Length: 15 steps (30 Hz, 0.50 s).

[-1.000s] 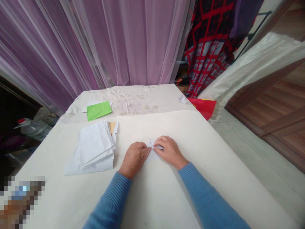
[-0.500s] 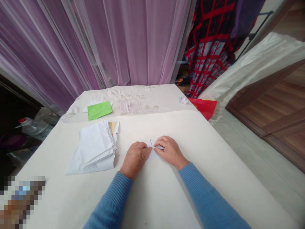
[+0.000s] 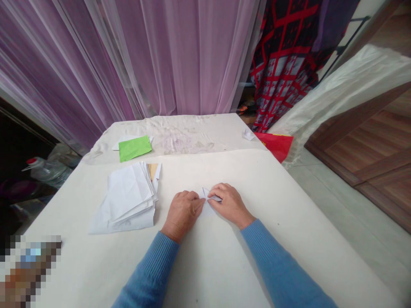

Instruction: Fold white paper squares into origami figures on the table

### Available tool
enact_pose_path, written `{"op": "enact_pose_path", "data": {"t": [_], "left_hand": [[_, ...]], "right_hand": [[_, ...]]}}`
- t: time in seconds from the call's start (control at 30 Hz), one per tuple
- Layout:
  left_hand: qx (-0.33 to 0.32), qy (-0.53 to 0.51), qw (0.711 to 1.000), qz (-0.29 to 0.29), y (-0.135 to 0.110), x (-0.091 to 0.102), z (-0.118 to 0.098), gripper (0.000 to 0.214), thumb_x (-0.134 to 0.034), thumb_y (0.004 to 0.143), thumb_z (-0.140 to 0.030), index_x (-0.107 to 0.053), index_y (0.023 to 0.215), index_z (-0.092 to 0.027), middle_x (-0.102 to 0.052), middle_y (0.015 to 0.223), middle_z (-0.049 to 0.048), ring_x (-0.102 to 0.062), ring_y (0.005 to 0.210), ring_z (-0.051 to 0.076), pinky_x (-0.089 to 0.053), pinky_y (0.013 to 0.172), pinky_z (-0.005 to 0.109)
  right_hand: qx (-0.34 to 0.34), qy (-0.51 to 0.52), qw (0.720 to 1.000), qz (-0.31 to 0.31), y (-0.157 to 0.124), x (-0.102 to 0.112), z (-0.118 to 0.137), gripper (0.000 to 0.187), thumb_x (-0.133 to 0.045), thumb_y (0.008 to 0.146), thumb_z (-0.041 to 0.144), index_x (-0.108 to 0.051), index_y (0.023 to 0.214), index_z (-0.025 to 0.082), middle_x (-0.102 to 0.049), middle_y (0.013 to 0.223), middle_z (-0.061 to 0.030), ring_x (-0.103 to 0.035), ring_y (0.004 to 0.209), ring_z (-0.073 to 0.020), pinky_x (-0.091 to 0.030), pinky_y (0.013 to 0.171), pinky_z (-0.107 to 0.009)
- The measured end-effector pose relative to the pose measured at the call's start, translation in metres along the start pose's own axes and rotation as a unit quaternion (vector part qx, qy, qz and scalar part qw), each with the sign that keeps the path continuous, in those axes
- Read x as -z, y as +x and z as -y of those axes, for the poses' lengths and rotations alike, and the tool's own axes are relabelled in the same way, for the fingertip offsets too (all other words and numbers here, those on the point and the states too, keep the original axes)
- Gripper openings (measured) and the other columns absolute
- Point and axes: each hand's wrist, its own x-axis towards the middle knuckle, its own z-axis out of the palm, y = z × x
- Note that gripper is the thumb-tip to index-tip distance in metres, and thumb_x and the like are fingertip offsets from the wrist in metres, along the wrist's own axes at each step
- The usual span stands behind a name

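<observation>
A small folded piece of white paper (image 3: 206, 197) lies on the cream table cover (image 3: 221, 261), partly hidden under my hands. My left hand (image 3: 182, 215) presses against its left side, and the fingers of my right hand (image 3: 229, 205) hold its upper right flap. Both blue sleeves reach up from the bottom of the view. To the left of my left hand is a loose stack of creased white paper sheets (image 3: 128, 199), not touching either hand.
A green paper sheet (image 3: 135, 148) lies at the far left of the table, and a small white paper piece (image 3: 248, 134) near the far right corner. A red sheet (image 3: 276, 146) overhangs the right edge. Purple curtains (image 3: 180, 55) hang behind. A plastic bottle (image 3: 48, 171) stands low on the left.
The view has drifted slightly. My hands and the folded paper stay in nearly the same place, with no visible grip change.
</observation>
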Motion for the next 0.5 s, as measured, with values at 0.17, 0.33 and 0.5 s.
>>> {"op": "enact_pose_path", "data": {"t": [0.17,0.33,0.5], "left_hand": [[0.017,0.053,0.998,0.02,0.0,0.012,-0.015,0.015,-0.06,0.087,-0.027,-0.071,0.096,-0.026,-0.068,0.086,0.0027,-0.059,0.082,0.021,-0.039,0.09,0.044],[0.035,0.074,0.997,0.011,-0.006,0.017,-0.03,0.018,-0.057,0.085,-0.018,-0.069,0.097,-0.026,-0.067,0.081,0.0026,-0.059,0.084,0.022,-0.032,0.099,0.05],[0.046,0.085,0.995,0.006,-0.011,0.015,-0.038,0.027,-0.055,0.084,-0.013,-0.067,0.105,-0.026,-0.067,0.086,0.0037,-0.06,0.088,0.024,-0.03,0.102,0.054]], "right_hand": [[-0.007,0.002,1.0,0.004,0.0,-0.001,0.0,0.01,-0.067,0.075,0.017,-0.071,0.078,0.025,-0.067,0.088,-0.0009,-0.059,0.086,-0.0175,-0.043,0.081,-0.03],[-0.009,0.003,1.0,0.007,0.001,-0.001,0.0,0.008,-0.069,0.075,0.018,-0.07,0.078,0.025,-0.067,0.088,-0.0009,-0.059,0.087,-0.0176,-0.043,0.081,-0.031],[-0.01,0.003,1.0,0.009,0.001,-0.001,0.0,0.008,-0.069,0.076,0.017,-0.07,0.077,0.025,-0.067,0.087,-0.001,-0.059,0.087,-0.0177,-0.042,0.08,-0.031]]}}
